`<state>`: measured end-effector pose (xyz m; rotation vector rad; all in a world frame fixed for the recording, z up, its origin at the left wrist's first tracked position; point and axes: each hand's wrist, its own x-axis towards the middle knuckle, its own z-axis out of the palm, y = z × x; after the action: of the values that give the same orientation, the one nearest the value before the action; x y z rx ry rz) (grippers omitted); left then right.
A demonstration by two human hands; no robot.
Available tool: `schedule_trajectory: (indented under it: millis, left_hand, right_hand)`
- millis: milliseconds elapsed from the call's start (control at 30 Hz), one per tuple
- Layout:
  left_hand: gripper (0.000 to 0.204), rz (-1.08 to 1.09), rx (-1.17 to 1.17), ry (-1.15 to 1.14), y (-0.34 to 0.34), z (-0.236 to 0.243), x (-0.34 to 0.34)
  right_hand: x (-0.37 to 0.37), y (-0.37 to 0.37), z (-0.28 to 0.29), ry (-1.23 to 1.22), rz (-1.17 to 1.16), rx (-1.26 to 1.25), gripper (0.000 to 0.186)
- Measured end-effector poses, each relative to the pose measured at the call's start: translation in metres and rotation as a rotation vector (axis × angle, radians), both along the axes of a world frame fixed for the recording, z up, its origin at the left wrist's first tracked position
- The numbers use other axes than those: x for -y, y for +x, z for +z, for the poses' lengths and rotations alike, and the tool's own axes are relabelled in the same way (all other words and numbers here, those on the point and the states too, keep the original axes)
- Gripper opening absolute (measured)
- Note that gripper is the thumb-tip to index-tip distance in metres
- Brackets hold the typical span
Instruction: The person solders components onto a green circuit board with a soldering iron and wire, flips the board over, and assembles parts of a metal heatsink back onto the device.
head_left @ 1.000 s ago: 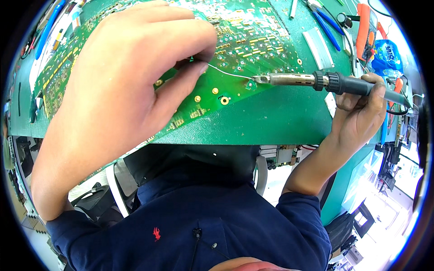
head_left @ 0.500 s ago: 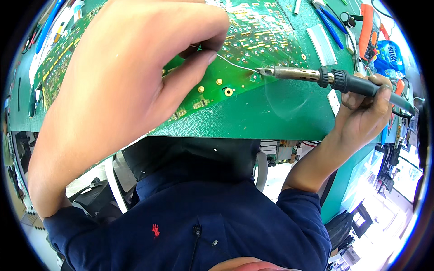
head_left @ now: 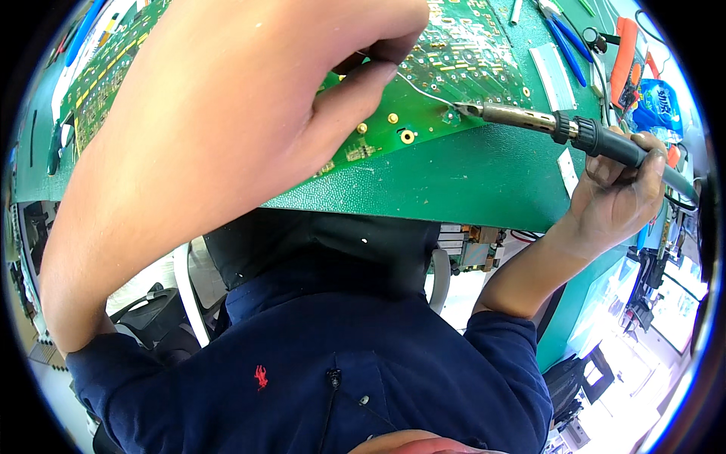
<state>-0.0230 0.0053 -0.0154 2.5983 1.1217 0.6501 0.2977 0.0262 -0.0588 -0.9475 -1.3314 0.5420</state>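
A green circuit board [head_left: 427,125] with gold contacts and several brass posts lies on the green bench mat. Over it my left hand [head_left: 325,83] is closed, thumb against fingers, pinching a thin silvery solder wire [head_left: 420,91]. That wire curves from the fingertips down to a spot near the board's right edge. There the tip of a soldering iron [head_left: 522,116] meets the wire's end, or nearly so. My right hand [head_left: 624,181] is wrapped round the iron's dark handle from the right. Much of the board is hidden behind my left hand and forearm.
Blue-handled pliers [head_left: 567,49] and a pale flat strip [head_left: 553,76] lie at the far right. Near them are an orange-handled tool [head_left: 625,57] and a blue packet [head_left: 656,106]. A small white strip [head_left: 567,174] sits close to my right hand. The mat's front edge [head_left: 363,214] borders my lap.
The view has shifted, so the board, both hands and the iron appear farther right and the board slightly higher. The iron tip and wire stay at about the same spot on the board.
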Motion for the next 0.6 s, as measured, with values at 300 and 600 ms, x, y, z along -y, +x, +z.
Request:
schedule_trajectory:
  millis: [300, 600]
  left_hand:
    - [0.012, -0.022, 0.011, -0.002, 0.0014, 0.0002, 0.0009]
    - [0.011, -0.027, 0.013, -0.001, 0.0014, 0.0007, 0.002]
  right_hand:
    - [-0.0039, 0.009, -0.0007, 0.048, 0.185, -0.004, 0.041]
    - [-0.0025, 0.0058, 0.0017, 0.049, 0.159, -0.011, 0.039]
